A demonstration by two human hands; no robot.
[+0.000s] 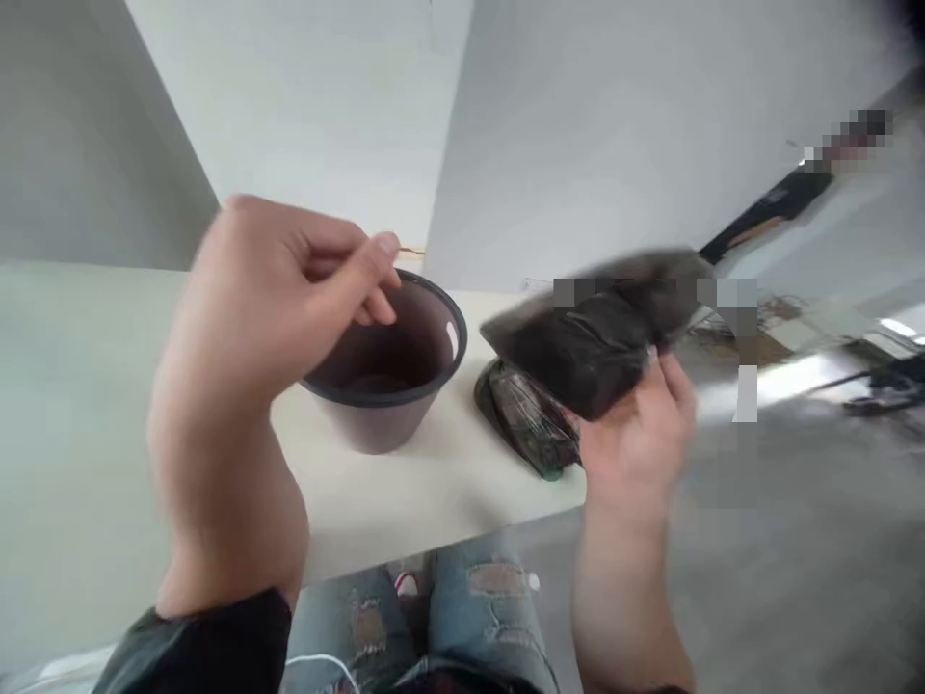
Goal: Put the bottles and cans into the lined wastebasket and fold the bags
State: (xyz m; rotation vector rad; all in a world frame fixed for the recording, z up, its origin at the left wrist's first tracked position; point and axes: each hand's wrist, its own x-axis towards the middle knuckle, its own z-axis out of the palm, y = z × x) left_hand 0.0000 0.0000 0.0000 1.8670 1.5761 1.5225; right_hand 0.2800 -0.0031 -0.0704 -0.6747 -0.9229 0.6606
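Beside bowl [386, 371], right hand [636, 439] clutching dark packet [593, 347]

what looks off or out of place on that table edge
A dark packet with a clear shiny wrap lies at the very edge of the table, one end seemingly poking past it. The right hand holds a blurred dark bag above it. The pot stands upright; nothing looks spilled.
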